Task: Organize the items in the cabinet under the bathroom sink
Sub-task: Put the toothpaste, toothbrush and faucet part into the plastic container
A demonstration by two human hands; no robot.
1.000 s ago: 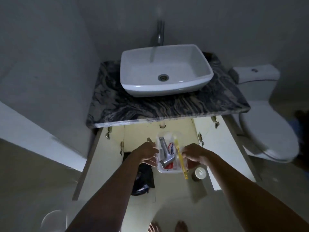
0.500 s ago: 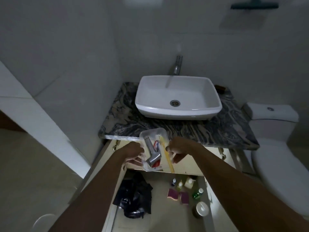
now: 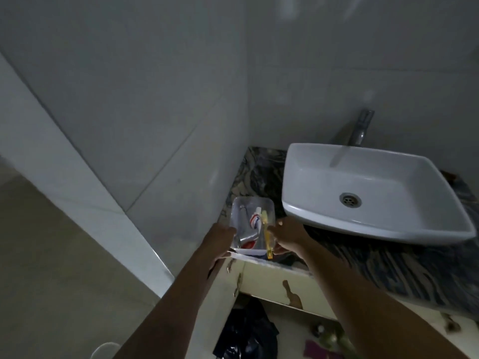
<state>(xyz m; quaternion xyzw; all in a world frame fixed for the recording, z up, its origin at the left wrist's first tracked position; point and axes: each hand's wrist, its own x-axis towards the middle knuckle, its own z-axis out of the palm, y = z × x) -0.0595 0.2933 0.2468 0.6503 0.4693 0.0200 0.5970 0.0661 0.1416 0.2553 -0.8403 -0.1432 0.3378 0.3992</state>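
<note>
A clear plastic tray (image 3: 264, 203) sits on the left end of the dark marbled counter (image 3: 388, 265), just left of the white basin (image 3: 368, 187). Inside it lie a metal tap fitting (image 3: 245, 235), a toothpaste tube (image 3: 255, 220) and a yellow toothbrush (image 3: 267, 237) that sticks out over the near rim. My left hand (image 3: 220, 238) grips the tray's left side and my right hand (image 3: 286, 235) grips its right side. Below, the cabinet stands open with a black plastic bag (image 3: 246, 332) on its floor.
A tiled wall runs close along the left of the counter. A steel faucet (image 3: 360, 128) rises behind the basin. Small bottles (image 3: 326, 335) and a purple sponge (image 3: 318, 349) lie in the cabinet at the lower right. Cream door panels with hinges (image 3: 237, 283) hang under the counter edge.
Both hands have lifted the tray from in front of the open cabinet up to the left end of the counter. The view has swung up and to the left.
</note>
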